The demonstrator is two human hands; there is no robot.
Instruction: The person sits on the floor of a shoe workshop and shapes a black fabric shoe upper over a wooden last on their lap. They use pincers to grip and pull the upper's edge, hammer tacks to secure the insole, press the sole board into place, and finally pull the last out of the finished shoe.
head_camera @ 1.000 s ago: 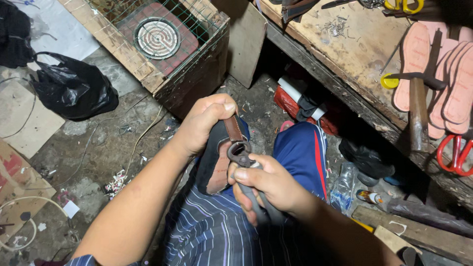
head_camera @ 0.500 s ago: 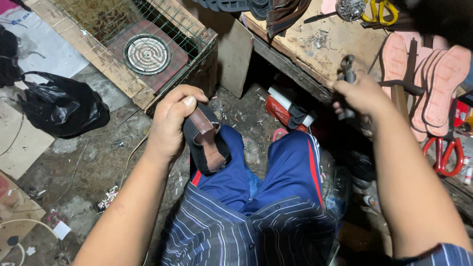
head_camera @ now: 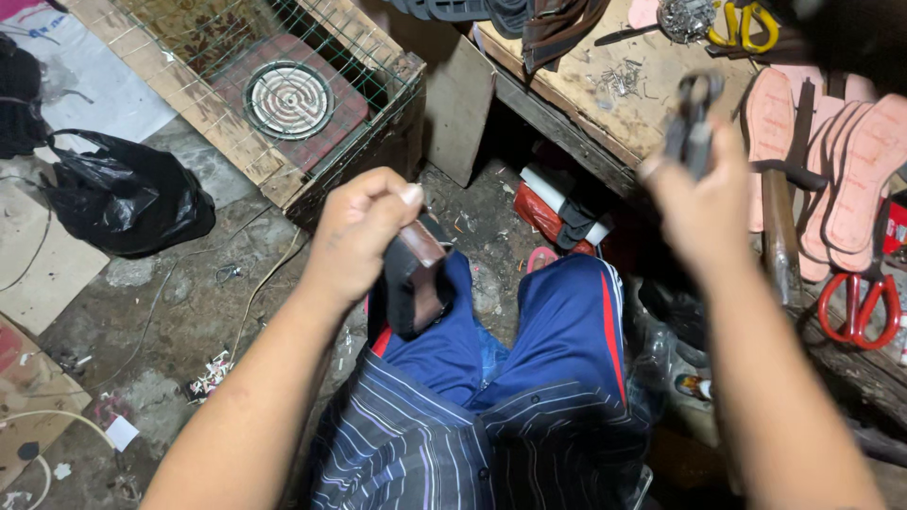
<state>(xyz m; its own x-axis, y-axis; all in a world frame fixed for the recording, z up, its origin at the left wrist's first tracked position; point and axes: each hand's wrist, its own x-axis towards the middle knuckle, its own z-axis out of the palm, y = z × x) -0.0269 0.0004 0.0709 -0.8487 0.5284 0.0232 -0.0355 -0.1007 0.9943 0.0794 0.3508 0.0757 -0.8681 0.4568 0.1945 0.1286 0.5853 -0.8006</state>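
Shoemaking is mid-step: the left hand (head_camera: 364, 231) grips a dark shoe with a brown leather strap (head_camera: 416, 279) over the person's lap, fingers wrapped tight. The right hand (head_camera: 704, 194), closed around grey metal pincers (head_camera: 693, 123), is raised by the wooden tabletop (head_camera: 605, 104). Judging by this, the pincers must next meet the shoe squarely.

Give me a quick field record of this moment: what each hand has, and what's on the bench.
left hand: grips a dark shoe with a brown strap, over the lap
right hand: raised over the bench, holding pliers
bench items: pink insoles, hammer, red scissors, loose nails
floor: black bag, wire-mesh crate
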